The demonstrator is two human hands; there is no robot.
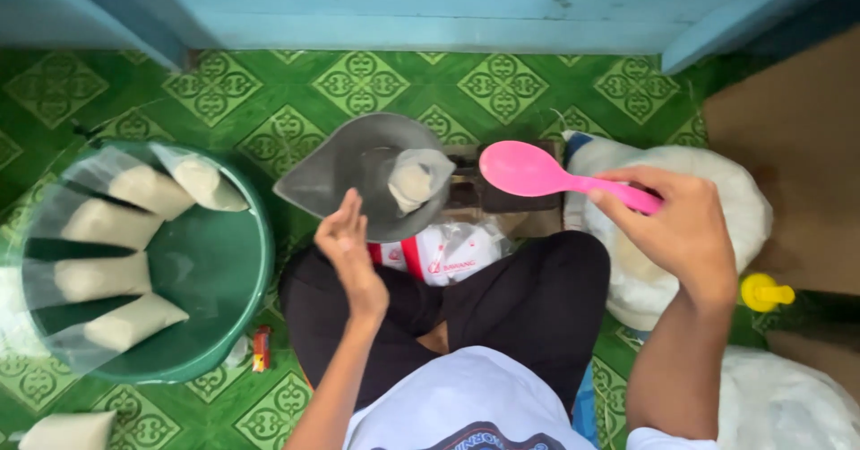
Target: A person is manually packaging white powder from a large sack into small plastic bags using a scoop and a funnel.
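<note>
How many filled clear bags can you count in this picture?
7: five around the green basin, at; one on the scale pan; one on the floor, bottom left. Others may be hidden.

the spoon (537, 176) in my right hand (683, 231) is bright pink, the pan (349, 174) by my left hand (352, 257) dull grey, and the small bag (414, 181) in that pan clear with a pale cream fill. the basin (219, 271) is dark green and holds clear bags (107, 275) of the same cream fill, on floor tiles (502, 83) of bright green with lighter green scrolled diamond motifs below a light blue painted wall (430, 7). my trousers (511, 298) are black, my shirt (457, 396) white with a dark print, the sack (743, 199) white, and the cap (763, 292) beside it yellow.
</note>
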